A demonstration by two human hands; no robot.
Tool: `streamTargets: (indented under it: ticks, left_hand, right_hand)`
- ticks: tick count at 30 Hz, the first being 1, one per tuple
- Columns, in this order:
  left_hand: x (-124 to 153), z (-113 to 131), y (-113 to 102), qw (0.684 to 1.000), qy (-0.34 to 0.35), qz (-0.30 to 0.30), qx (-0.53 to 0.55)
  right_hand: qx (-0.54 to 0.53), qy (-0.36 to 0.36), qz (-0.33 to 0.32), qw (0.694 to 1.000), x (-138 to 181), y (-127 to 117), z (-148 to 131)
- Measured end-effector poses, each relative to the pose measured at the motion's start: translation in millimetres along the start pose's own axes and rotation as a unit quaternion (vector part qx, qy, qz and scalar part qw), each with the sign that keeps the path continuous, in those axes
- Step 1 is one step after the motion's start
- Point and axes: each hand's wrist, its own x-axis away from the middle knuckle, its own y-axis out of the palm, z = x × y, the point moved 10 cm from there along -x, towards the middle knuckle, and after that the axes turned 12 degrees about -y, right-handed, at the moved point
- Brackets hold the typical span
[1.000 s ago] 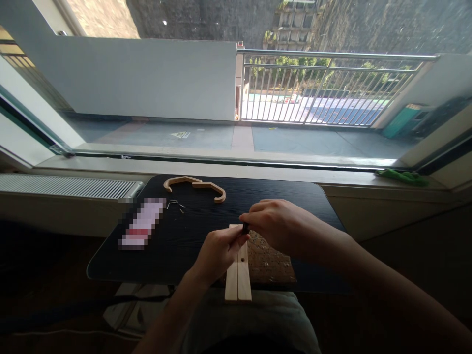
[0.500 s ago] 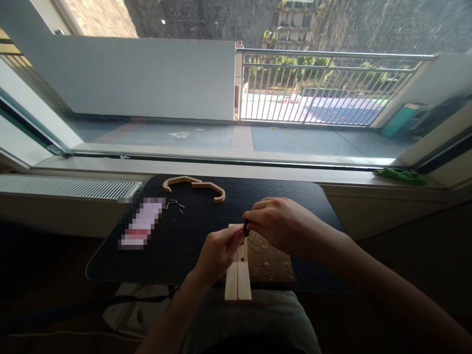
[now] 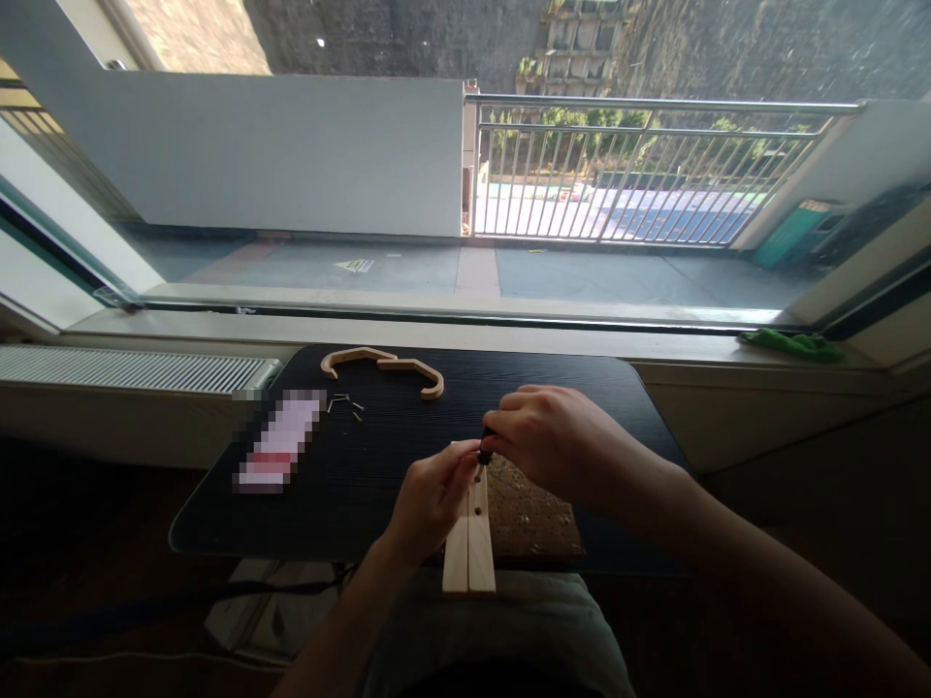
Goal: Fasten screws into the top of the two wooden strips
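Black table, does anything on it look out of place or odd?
Slightly: small metal pieces lie loosely scattered beside the pinkish item, which shows only as coarse blocks, hiding its details.

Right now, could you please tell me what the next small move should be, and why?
Probably a small turn of the dark tool by the right hand: that hand grips its upper part, the lower end points down at the wooden strips, and the left hand is close beside it.

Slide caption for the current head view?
Right hand grips a dark tool above pale wooden strips, left hand close by, at a black table.
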Motion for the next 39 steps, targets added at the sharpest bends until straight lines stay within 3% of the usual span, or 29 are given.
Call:
streamTargets:
  ticks: [22, 39]
  left_hand:
    - [-2.2, 20.4, -13.0, 0.993, 0.082, 0.064, -0.048]
    - [-8.1, 20.1, -4.1, 0.992, 0.066, -0.006, -0.105]
  right_hand:
    - [0.015, 0.025, 0.018, 0.999, -10.0, 2.3, -1.6]
    - [-0.095, -0.03, 0.035, 0.994, -1.0, 9.4, -2.5]
